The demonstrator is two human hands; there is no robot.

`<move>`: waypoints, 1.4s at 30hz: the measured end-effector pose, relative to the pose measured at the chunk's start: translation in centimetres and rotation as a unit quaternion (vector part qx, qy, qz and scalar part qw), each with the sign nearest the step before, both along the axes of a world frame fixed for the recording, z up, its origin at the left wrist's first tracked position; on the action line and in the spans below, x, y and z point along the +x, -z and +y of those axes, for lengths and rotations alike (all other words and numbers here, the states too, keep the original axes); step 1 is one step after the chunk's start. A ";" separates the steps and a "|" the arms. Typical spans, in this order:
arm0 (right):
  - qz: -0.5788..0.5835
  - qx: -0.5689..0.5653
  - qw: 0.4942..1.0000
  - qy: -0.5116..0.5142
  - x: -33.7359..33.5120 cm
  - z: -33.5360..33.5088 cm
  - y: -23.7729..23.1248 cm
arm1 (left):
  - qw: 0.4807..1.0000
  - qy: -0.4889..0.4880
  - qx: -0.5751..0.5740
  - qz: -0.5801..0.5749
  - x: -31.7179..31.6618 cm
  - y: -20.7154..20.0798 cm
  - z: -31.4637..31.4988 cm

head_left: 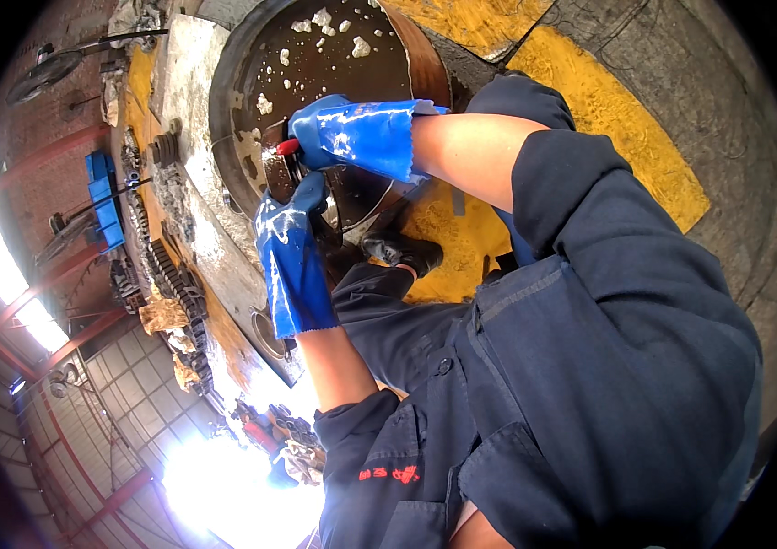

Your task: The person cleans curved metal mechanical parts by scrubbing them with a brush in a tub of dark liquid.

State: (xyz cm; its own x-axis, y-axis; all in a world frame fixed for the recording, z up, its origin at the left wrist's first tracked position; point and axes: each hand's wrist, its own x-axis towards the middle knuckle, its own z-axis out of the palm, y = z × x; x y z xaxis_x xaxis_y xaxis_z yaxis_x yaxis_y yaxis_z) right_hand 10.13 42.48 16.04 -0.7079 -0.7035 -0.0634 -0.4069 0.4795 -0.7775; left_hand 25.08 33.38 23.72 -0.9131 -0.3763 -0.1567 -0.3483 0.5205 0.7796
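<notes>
A worn, stained bench [221,249] runs along the left. On it, a row of dark metal parts [191,291] follows the left side, with a crumpled brown rag [162,315] beside it. A round metal tub [423,57] stands just right of the bench, its base hidden. On the grey floor [727,110] at right lie yellow panels [610,128].

Scuffed grey floor [736,128] bears worn yellow floor panels [613,128]; at left, red beams [68,144] run across a dull reddish-brown wall [64,102] near a long bright window strip [6,265]; glaring white light [237,489] flares beside pale gridded panels [137,371].
</notes>
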 end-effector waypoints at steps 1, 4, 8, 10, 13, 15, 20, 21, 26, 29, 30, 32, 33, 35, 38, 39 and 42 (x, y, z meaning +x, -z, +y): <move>0.001 -0.005 1.000 0.001 0.0 0.0 0.2 | 1.000 0.003 -0.010 0.006 -0.1 0.0 0.1; 0.010 -0.035 0.999 0.005 0.0 0.0 0.8 | 1.000 0.011 0.016 0.008 -0.2 -0.3 0.8; -0.001 -0.015 1.000 0.002 0.1 0.2 0.2 | 1.000 -0.006 0.016 -0.008 -0.1 -0.3 0.7; -0.001 -0.003 1.000 0.001 -0.1 0.0 0.1 | 1.000 0.002 0.010 -0.005 -0.1 -0.2 0.4; 0.003 -0.002 1.000 -0.001 -0.1 0.0 0.2 | 0.999 -0.014 0.023 -0.023 -0.2 -0.2 -0.1; 0.006 -0.004 1.000 -0.002 -0.1 0.0 0.4 | 0.998 -0.034 0.029 -0.038 -0.1 -0.5 0.5; 0.017 -0.024 1.000 -0.006 -0.3 -0.5 1.0 | 0.999 -0.015 0.036 -0.013 -0.4 -0.2 0.2; 0.020 -0.019 1.000 -0.007 -0.3 -0.6 1.0 | 0.998 -0.022 0.049 -0.016 -0.4 0.0 -0.1; 0.027 0.000 1.000 -0.006 -0.4 -0.7 1.1 | 0.997 -0.041 0.056 -0.028 -0.8 0.1 -0.1; 0.019 0.007 1.000 -0.007 -0.5 -0.7 1.1 | 0.997 -0.052 0.050 -0.033 -0.8 0.0 0.2; 0.019 0.003 1.000 -0.007 -0.5 -0.7 1.1 | 0.997 -0.053 0.053 -0.032 -0.8 0.1 0.2; 0.020 -0.006 1.000 -0.008 -0.4 -0.6 1.1 | 0.997 -0.051 0.058 -0.030 -0.7 0.0 0.2; 0.018 -0.002 1.000 -0.009 -0.4 -0.6 1.0 | 0.997 -0.046 0.060 -0.029 -0.7 0.0 0.2; 0.016 0.006 1.000 -0.011 -0.5 -0.6 0.9 | 0.997 -0.044 0.049 -0.037 -0.7 0.0 0.1; 0.009 0.009 1.000 -0.017 -0.5 -0.5 0.8 | 0.998 -0.040 0.036 -0.044 -0.7 0.0 0.0; 0.012 0.006 1.000 -0.018 -0.5 -0.5 0.9 | 0.998 -0.032 0.049 -0.033 -0.6 0.2 0.0; 0.018 0.000 1.000 -0.019 -0.6 -0.5 1.0 | 0.998 -0.025 0.054 -0.030 -0.6 0.3 -0.2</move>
State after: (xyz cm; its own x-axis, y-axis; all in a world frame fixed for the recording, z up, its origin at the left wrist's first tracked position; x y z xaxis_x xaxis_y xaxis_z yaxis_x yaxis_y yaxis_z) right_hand 9.57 42.02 15.00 -0.6823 -0.7300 -0.0381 -0.4529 0.4631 -0.7619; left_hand 24.52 33.16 23.39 -0.8815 -0.3992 -0.2524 -0.4195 0.4163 0.8067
